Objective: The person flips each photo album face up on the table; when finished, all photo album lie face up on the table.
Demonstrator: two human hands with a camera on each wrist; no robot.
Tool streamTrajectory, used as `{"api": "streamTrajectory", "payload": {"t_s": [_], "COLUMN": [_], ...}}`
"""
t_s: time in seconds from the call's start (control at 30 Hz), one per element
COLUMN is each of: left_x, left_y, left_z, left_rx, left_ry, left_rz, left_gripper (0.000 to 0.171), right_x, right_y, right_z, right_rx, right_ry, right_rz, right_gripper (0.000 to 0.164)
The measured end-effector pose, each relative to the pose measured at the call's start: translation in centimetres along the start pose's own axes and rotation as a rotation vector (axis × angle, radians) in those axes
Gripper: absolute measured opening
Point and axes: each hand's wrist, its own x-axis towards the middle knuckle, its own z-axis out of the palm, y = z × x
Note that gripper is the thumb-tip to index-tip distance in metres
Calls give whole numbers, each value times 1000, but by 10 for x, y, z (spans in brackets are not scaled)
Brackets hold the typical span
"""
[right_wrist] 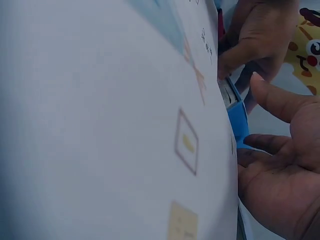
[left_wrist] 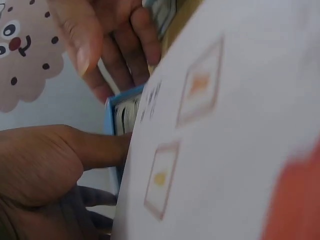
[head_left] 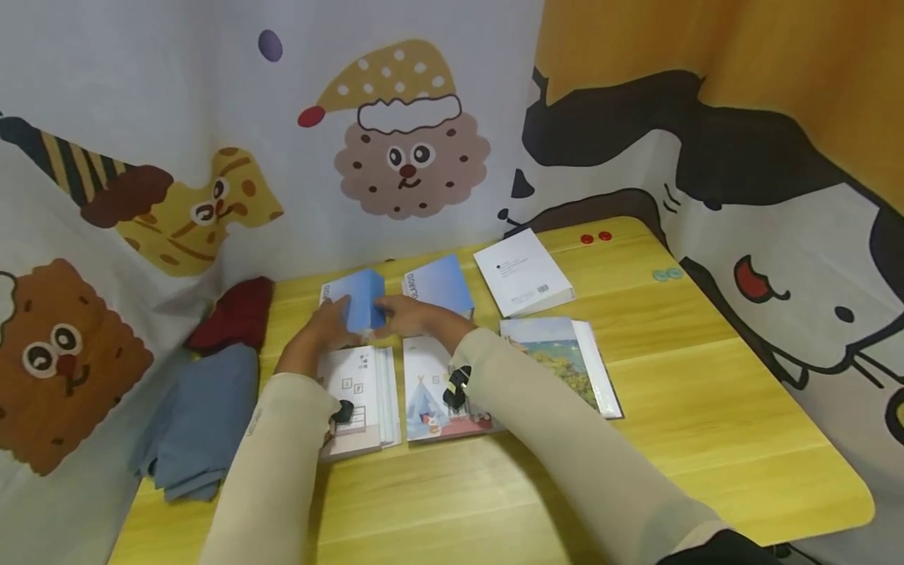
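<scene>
A small blue box (head_left: 362,297) stands at the back left of the table, between my hands. Pale sheet edges fill its open side (left_wrist: 127,116). My left hand (head_left: 326,326) grips the box, the thumb at that open side and the fingers behind it. On the box's right, my right hand (head_left: 417,314) has its fingers extended against the blue wall, its thumb held away. A white illustrated book (head_left: 348,435) lies below my left hand. Another, with a tent on its cover (head_left: 422,408), is partly hidden under my right forearm.
A second blue box (head_left: 443,284) and a white book (head_left: 523,275) lie along the back. A book with a landscape cover (head_left: 554,357) is right of my arm. Folded grey-blue cloth (head_left: 205,424) and dark red cloth (head_left: 236,314) lie left. Red discs (head_left: 587,239) and green discs (head_left: 667,275) sit far right.
</scene>
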Motion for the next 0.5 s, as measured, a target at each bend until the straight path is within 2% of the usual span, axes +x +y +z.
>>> {"api": "streamTrajectory", "payload": {"t_s": [0.13, 0.27, 0.4, 0.5], "left_x": [2, 0, -6, -11], "left_y": [3, 3, 0, -4], "left_z": [6, 6, 4, 3], "left_rx": [59, 59, -26, -126], "left_ry": [27, 38, 68, 84], "left_rz": [23, 35, 103, 152], "left_gripper": [98, 91, 87, 91], "right_x": [-4, -4, -7, -12], "right_y": [-2, -1, -3, -7], "right_z": [0, 1, 2, 2], "right_rx": [-32, -12, 20, 95], "right_ry": [-6, 2, 50, 81], "right_rz": [34, 21, -17, -95], "right_gripper": [96, 94, 90, 88]}}
